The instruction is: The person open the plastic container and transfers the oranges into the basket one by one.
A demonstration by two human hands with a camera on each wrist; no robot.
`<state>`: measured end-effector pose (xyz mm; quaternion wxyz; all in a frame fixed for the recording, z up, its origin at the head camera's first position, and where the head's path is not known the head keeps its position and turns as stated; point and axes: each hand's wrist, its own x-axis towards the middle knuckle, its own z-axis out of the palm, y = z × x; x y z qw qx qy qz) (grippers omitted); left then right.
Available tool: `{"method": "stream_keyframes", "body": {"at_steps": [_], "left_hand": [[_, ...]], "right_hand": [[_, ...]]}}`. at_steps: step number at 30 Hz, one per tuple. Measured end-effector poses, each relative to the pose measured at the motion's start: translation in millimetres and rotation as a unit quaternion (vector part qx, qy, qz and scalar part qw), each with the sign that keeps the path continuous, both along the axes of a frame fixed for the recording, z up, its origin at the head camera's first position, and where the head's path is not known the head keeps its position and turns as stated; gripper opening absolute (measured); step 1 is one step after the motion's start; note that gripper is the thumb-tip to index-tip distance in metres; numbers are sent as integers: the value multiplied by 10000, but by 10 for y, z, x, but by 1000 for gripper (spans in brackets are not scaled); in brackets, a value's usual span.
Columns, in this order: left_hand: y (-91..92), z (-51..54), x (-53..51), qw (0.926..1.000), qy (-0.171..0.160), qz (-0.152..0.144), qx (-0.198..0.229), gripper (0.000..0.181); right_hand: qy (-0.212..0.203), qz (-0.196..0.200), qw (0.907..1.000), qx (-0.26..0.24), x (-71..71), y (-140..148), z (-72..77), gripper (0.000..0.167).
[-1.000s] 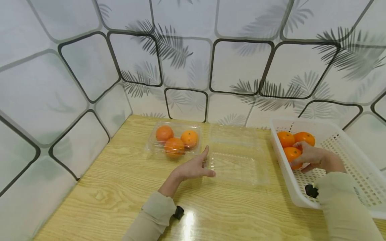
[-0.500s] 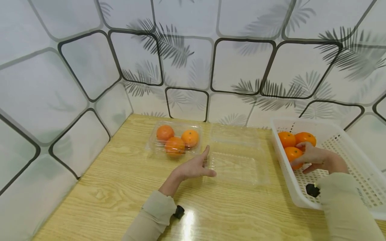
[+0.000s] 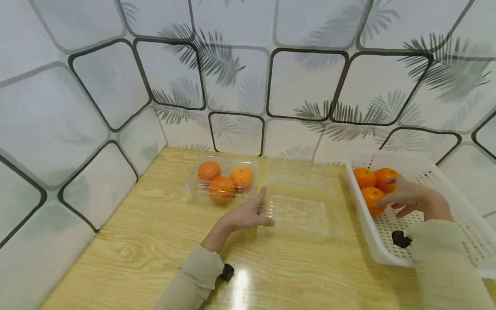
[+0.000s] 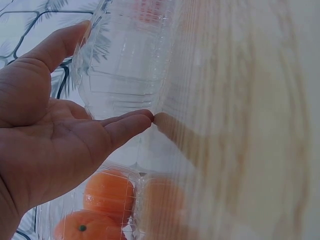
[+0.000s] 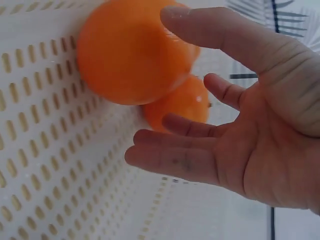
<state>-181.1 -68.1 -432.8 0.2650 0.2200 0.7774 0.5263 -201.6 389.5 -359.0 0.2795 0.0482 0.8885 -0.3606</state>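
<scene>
My left hand (image 3: 242, 216) lies with its fingers spread at the left side of a clear plastic clamshell box (image 3: 298, 215) that stands with its lid up. In the left wrist view, the thumb and fingertips of the left hand (image 4: 60, 130) are at the box's edge. Inside a white perforated basket (image 3: 364, 224) sit several visible oranges, the nearest orange (image 3: 373, 201) by the left wall. My right hand (image 3: 412, 198) hovers just beside them. In the right wrist view, its fingers are apart, and the thumb overlaps the large orange (image 5: 132, 55); contact cannot be told.
Left of the box stands another clear clamshell box (image 3: 195, 193), closed over 3 oranges. Patterned panels (image 3: 240, 133) rise behind and to the left of the wooden table (image 3: 128, 249). The basket's walls stand high around the oranges.
My right hand has drawn slightly back to the right from the nearest orange, its fingers opening more. The left hand stays at the box. The head view has shifted slightly.
</scene>
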Motion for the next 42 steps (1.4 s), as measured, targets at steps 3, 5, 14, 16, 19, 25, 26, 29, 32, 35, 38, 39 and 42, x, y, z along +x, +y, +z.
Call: {"method": "stream_keyframes", "body": {"at_steps": [3,5,14,16,19,25,26,29,32,35,38,39,42], "left_hand": [[-16,3,-1,10000,-3,8,6,109],[-25,4,-1,10000,-1,-8,4,109],[-22,-20,1,10000,-43,-47,14,107],[-8,-20,2,10000,-16,-60,-17,108],[12,-11,-2,10000,4,-51,-68,108],[28,6,-22,9998,89,25,-157,109],[27,5,-24,9998,105,24,-160,109],[24,-2,-30,9998,126,14,-161,109],[14,0,-29,9998,108,-8,-140,110],[8,-4,-28,9999,80,4,-132,110],[9,-9,-27,9999,80,4,-108,109],[9,-10,-26,9999,84,2,-102,109],[10,-3,-16,9999,109,-6,-111,109]], "right_hand": [[156,-58,9996,213,15,-26,100,111],[305,-61,9989,343,33,-53,153,109],[1087,12,9931,446,170,-212,330,105],[1260,-7,9911,420,206,-248,395,104],[1495,19,9880,388,260,-308,510,103],[1955,28,9784,673,367,-518,641,99],[2053,23,9760,732,386,-559,643,98],[2278,-8,9703,814,438,-688,631,92],[2479,43,9649,866,479,-827,595,87],[2584,165,9629,757,502,-974,542,83],[2641,347,9613,704,517,-1108,490,81],[2641,384,9612,696,521,-1145,476,80],[2657,435,9603,728,542,-1252,440,79]]}}
